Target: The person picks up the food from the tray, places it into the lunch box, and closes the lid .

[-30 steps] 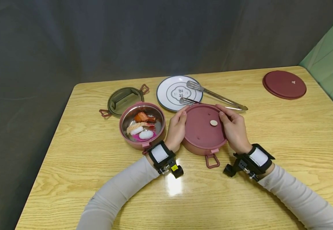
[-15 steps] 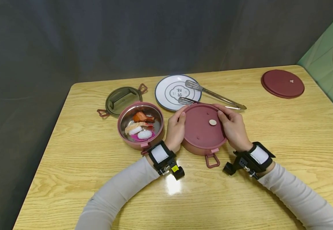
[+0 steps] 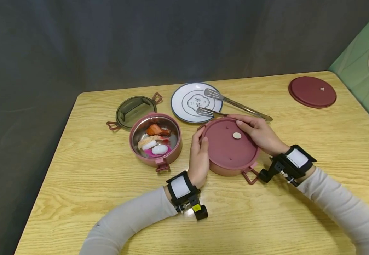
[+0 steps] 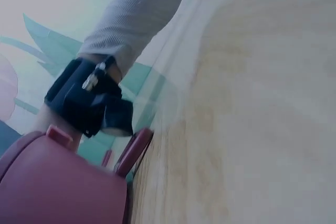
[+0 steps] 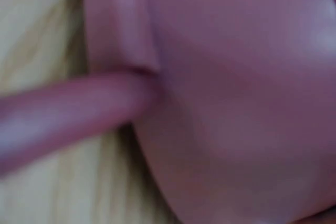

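Note:
A round dusty-red pot [image 3: 224, 170] with a flat lid [image 3: 222, 148] stands on the table, a small pale button [image 3: 236, 135] on the lid. My left hand [image 3: 199, 159] grips the pot's left side, thumb near the lid's rim. On the far right side, my right hand [image 3: 262, 134] grips the pot with the thumb over the lid edge. A loop handle [image 3: 251, 176] sticks out toward the front right, near the right wrist camera. The pot's wall [image 5: 226, 77] fills most of the right wrist view. Both hands' far fingertips are partly hidden.
Left of the hands stands an uncovered pink pot [image 3: 152, 162] holding toy food. Behind it lies a dark green lid [image 3: 133, 115] with red handles. Metal tongs [image 3: 244, 108] rest partly on a white plate [image 3: 181, 101]. A dark red lid [image 3: 313, 92] lies far right.
The lidded pot has turned counterclockwise, its front handle swinging right. My left hand has come nearer while my right hand has moved farther away and right. The uncovered pot's front handle now shows.

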`<state>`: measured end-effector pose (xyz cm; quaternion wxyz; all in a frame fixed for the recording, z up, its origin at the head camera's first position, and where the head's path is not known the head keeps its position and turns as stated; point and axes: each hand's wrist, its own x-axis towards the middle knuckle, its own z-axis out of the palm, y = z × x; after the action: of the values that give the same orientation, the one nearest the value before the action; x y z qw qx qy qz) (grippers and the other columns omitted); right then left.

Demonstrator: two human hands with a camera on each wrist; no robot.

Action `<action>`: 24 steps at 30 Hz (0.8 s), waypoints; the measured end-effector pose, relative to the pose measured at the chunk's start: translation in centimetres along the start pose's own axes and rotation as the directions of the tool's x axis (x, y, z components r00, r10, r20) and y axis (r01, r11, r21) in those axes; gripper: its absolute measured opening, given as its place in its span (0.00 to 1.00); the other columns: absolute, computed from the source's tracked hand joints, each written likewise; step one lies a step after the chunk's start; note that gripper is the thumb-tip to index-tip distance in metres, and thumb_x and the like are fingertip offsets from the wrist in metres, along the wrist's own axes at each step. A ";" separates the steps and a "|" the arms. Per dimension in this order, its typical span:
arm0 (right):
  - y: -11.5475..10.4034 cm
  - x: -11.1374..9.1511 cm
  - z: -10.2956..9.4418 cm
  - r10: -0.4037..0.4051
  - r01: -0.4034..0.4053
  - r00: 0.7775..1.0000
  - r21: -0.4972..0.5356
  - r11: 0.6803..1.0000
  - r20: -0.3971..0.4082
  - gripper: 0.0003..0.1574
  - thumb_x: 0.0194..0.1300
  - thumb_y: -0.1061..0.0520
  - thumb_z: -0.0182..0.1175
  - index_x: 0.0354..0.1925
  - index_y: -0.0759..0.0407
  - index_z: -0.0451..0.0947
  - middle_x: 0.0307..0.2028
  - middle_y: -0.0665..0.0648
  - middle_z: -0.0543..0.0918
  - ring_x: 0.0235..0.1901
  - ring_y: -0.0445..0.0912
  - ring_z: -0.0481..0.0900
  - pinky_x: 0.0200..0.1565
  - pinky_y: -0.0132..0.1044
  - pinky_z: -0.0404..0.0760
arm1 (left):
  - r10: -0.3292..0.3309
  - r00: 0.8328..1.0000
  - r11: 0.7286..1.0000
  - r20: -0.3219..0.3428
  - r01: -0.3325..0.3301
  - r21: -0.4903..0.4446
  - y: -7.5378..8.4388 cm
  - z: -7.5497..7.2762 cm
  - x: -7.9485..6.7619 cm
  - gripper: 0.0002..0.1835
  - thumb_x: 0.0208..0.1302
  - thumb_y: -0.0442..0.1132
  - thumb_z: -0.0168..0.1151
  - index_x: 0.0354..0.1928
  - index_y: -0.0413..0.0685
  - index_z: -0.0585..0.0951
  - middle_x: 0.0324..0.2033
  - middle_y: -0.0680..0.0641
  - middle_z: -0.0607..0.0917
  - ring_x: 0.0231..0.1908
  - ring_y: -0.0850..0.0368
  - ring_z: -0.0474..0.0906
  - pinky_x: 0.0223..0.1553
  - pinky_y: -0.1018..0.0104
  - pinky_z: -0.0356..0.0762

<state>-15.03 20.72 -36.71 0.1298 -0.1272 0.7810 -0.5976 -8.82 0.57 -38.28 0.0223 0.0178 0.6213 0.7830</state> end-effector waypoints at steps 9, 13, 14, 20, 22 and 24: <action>-0.6 -0.2 -0.4 0.004 -0.005 1.000 -0.035 0.999 -0.031 0.32 0.77 0.48 0.45 0.71 0.62 0.61 0.60 0.59 0.77 0.46 0.35 0.82 0.40 0.30 0.84 | 0.007 1.000 0.994 0.000 -0.007 0.108 0.2 -0.1 0.8 0.24 0.75 0.36 0.47 0.68 0.39 0.59 0.68 0.40 0.59 0.65 0.48 0.63 0.64 0.58 0.67; -1.3 -1.7 -0.1 -0.004 0.031 0.977 0.125 0.992 -0.214 0.38 0.75 0.45 0.47 0.72 0.67 0.56 0.63 0.56 0.73 0.59 0.36 0.72 0.62 0.28 0.70 | 0.064 0.994 0.946 0.090 -0.089 0.311 0.9 -0.8 2.9 0.27 0.76 0.43 0.47 0.71 0.42 0.60 0.68 0.40 0.60 0.60 0.48 0.66 0.60 0.57 0.68; -1.5 -2.3 0.1 0.012 0.043 0.966 0.205 0.978 -0.257 0.39 0.75 0.46 0.47 0.72 0.68 0.54 0.61 0.55 0.73 0.62 0.40 0.69 0.66 0.29 0.66 | 0.065 0.992 0.942 0.112 -0.098 0.322 1.1 -0.9 3.4 0.27 0.76 0.45 0.46 0.72 0.43 0.60 0.69 0.41 0.61 0.60 0.47 0.67 0.61 0.56 0.69; -1.5 -5.4 3.0 0.133 0.036 0.918 0.413 0.910 -0.373 0.42 0.76 0.46 0.44 0.75 0.65 0.43 0.74 0.62 0.52 0.73 0.46 0.52 0.70 0.29 0.57 | -0.025 0.990 0.962 0.139 -0.014 0.272 1.3 -1.2 6.3 0.24 0.78 0.47 0.42 0.70 0.45 0.67 0.68 0.48 0.70 0.67 0.56 0.66 0.67 0.66 0.64; -1.3 -5.7 4.1 0.143 0.027 0.913 0.406 0.913 -0.383 0.42 0.76 0.44 0.42 0.76 0.63 0.42 0.76 0.62 0.47 0.73 0.46 0.50 0.68 0.27 0.61 | -0.071 0.984 0.969 0.166 0.028 0.245 1.0 -1.1 6.8 0.23 0.78 0.46 0.43 0.67 0.45 0.71 0.64 0.47 0.74 0.64 0.57 0.69 0.63 0.68 0.68; -1.0 -5.8 4.9 0.129 0.045 0.908 0.399 0.916 -0.398 0.41 0.77 0.44 0.41 0.76 0.61 0.42 0.76 0.62 0.48 0.74 0.47 0.50 0.65 0.26 0.64 | -0.113 0.975 0.970 0.194 0.066 0.234 0.7 -1.0 7.0 0.22 0.77 0.46 0.44 0.65 0.46 0.74 0.60 0.47 0.78 0.59 0.57 0.74 0.57 0.69 0.73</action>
<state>-7.79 18.07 -36.71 -0.0031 0.0493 0.6547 -0.7543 -15.86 -0.18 -37.78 0.1196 0.0730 0.7009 0.6994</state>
